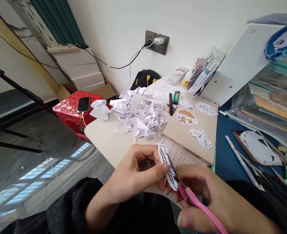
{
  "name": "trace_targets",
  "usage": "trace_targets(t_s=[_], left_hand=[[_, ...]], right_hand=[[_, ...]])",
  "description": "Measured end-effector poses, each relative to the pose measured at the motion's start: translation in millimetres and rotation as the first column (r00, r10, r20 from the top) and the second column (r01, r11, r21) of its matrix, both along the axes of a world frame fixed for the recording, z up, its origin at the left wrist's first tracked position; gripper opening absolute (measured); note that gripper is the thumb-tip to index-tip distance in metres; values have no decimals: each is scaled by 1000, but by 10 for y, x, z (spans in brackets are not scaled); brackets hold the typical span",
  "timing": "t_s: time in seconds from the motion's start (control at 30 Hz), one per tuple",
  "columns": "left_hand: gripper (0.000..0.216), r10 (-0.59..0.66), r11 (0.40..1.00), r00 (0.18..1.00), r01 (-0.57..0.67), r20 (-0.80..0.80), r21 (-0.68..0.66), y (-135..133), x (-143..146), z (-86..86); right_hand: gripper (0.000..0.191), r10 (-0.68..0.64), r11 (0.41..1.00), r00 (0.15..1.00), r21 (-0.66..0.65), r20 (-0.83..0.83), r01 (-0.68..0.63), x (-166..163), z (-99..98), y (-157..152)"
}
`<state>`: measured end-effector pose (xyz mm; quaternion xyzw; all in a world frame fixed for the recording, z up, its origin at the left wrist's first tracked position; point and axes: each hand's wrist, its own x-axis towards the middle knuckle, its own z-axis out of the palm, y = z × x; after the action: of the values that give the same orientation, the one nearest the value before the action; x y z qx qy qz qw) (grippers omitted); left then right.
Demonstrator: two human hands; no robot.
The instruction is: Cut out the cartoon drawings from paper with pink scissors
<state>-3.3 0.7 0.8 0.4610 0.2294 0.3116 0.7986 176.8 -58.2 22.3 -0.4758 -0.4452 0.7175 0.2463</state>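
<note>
Between thumb and fingers, my left hand (pixel 141 175) pinches a narrow paper cutout (pixel 163 153) with a black-line striped drawing. My right hand (pixel 202 185) is closed around pink-handled scissors (pixel 199 204). Their blades lie against the right edge of the cutout, partly hidden behind it. Beyond my hands, a brown board (pixel 177 133) bears several cut-out drawings, among them a coloured burger-like character (pixel 187 117) and a plain line figure (pixel 202 138). A heap of white paper scraps (pixel 143 113) lies to the left of the board.
A phone (pixel 83 104) rests on a red stool (pixel 68 97) at the left, its cable attached. At the right, a blue surface (pixel 223 130) holds a brown tray (pixel 236 135) of cutouts, a patterned pen (pixel 243 162) and black-handled scissors (pixel 265 180). Bagged pens (pixel 204 74) stand near the wall.
</note>
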Motion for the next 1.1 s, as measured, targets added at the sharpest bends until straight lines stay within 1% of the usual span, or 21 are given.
trace_targets(t_s=[0.17,0.23,0.33,0.5,0.63,0.8,0.97,1.03,1.1], left_hand=[[18,-11,1000,1000,11,22,-23,2,10,19],[19,-10,1000,1000,10,16,-15,3,13,12],[22,-5,1000,1000,5,-1,6,-1,8,0],[23,1,1000,1000,0,-21,24,-5,-2,-1],[22,21,1000,999,-21,-30,20,-4,11,17],[23,38,999,997,-35,-62,35,-9,20,23],[21,23,999,994,-19,-107,45,-17,7,14],[22,14,999,995,-9,-102,42,-24,3,15],[21,14,999,996,-11,-87,39,-31,2,14]], right_hand=[[20,-20,1000,999,20,43,19,-11,-6,-19],[15,-18,999,997,40,70,15,-21,-15,-23],[14,-13,998,995,64,99,6,-23,-37,-30],[14,-15,997,994,77,110,7,-13,-76,-43],[12,-13,997,993,74,119,5,-19,-53,-37],[12,-4,996,995,85,96,-5,-21,-30,-23],[18,-50,997,998,57,30,48,-14,-35,-35],[19,-38,998,999,46,-4,38,-17,-22,-39],[19,-30,999,1000,39,7,29,-26,-12,-39]])
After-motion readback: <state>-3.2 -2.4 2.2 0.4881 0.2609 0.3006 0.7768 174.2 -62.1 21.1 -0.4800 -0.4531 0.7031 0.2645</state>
